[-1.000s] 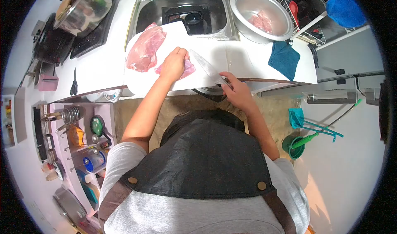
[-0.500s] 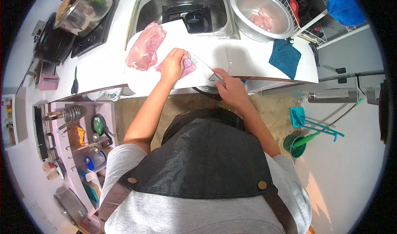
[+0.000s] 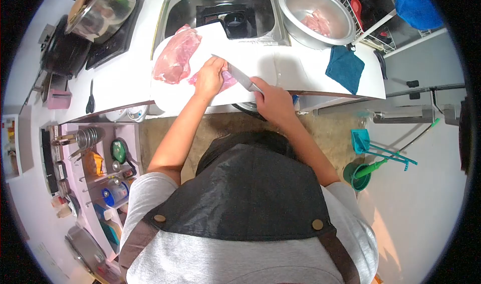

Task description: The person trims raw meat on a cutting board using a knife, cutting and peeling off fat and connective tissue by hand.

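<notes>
A kitchen knife (image 3: 239, 76) is in my right hand (image 3: 275, 103), its fingers wrapped round the handle. The blade points up and left, its tip close to the fingers of my left hand (image 3: 209, 78). That hand is closed over a smaller piece of raw meat (image 3: 228, 82), pressing it on the white cutting board (image 3: 173, 99). Part of this piece is hidden under my fingers. Beside it, to the left, lies a large chunk of raw meat (image 3: 177, 58).
Behind the board is a steel sink (image 3: 168, 18) with dark trays in it. A large metal bowl (image 3: 290, 18) at right holds cut meat. A blue cloth (image 3: 345, 70) lies near the counter's right end. Scissors (image 3: 90, 101) rest at left.
My right hand has moved up and left with the knife, and the blade now reaches further across the meat beside my left fingers. My left hand stays nearly in place.
</notes>
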Motion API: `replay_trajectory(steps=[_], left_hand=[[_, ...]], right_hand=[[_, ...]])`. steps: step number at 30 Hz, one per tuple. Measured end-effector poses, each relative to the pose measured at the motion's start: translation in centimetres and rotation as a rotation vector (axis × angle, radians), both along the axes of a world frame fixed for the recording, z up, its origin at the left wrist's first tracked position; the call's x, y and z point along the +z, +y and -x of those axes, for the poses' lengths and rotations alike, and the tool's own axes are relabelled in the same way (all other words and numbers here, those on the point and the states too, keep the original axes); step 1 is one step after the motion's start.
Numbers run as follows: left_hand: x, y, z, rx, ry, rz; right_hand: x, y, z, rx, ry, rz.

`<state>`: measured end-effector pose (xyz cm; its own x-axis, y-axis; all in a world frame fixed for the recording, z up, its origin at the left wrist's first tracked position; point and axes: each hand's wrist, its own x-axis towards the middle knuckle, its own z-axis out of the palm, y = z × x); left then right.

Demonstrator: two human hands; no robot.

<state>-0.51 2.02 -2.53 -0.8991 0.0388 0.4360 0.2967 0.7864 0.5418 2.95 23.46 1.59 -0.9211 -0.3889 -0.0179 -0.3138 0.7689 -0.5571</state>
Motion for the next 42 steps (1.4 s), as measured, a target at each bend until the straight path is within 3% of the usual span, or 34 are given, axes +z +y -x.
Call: replay_trajectory(steps=[8,15,18,24,26,30,35,42], left_hand=[[-0.1,-0.6,-0.2,0.06,0.024,-0.126],[0.1,-0.9,-0.1,0.066,0.056,-0.116],[0.4,-1.1,-0.2,0.109,0.015,-0.234],[2.0,-2.0,-0.7,0.047,-0.081,-0.194],[2.4,-2.2,-0.6,-0.087,-0.192,0.006],[0.9,-2.3,-0.2,-0.088,-0.21,0.046],[0.6,-1.8,-1.0,-0.06,0.025,0.265],[0.1,-1.2,-1.2,-0.029,0.12,0.211]], right_hand=[[0.0,1.3,-0.2,-0.108,0.021,-0.013],[1.7,0.5,-0.5,-0.044,-0.017,-0.048],[1.4,0.3,-0.8,-0.011,-0.056,-0.04],[-0.1,1.0,-1.1,-0.037,-0.051,0.039],[-0.2,1.0,-1.2,-0.044,-0.07,0.05],[-0.9,0.8,-1.4,-0.045,-0.084,0.057],[-0.5,0.4,-1.8,-0.059,-0.139,0.142],[-1.7,-1.1,-1.6,-0.066,-0.142,0.268]])
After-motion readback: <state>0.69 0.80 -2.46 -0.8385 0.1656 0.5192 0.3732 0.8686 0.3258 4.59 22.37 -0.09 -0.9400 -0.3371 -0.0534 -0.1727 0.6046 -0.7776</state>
